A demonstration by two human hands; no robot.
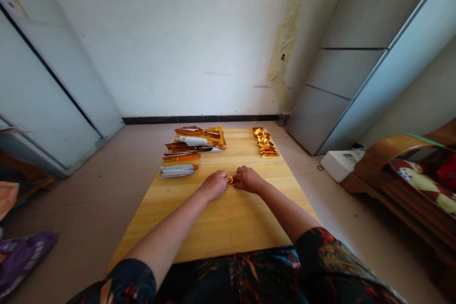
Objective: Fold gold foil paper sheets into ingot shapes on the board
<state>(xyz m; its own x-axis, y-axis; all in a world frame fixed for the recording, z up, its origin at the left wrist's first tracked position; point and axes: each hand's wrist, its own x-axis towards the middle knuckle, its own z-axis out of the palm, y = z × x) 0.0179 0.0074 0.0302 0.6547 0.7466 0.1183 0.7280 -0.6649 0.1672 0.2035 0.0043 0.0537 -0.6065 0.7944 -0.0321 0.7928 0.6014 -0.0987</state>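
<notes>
At the middle of the wooden table point(206, 218), my left hand point(215, 185) and my right hand point(249, 179) meet with their fingers closed. Between the fingertips shows a small piece of shiny gold foil point(231, 180), pinched from both sides; most of it is hidden by the hands. Beyond my right hand lies a row of folded gold foil pieces point(264, 140) along the table's far right. Past my left hand, stacks of amber-gold sheets point(188, 159) and white papers point(177, 170) rest at the far left.
A white wall point(185, 47) stands behind the table. On the right are a grey refrigerator point(342, 66), a white box point(338, 165) and a wooden bench point(384, 171). A purple bag point(26, 256) lies on the floor at the left.
</notes>
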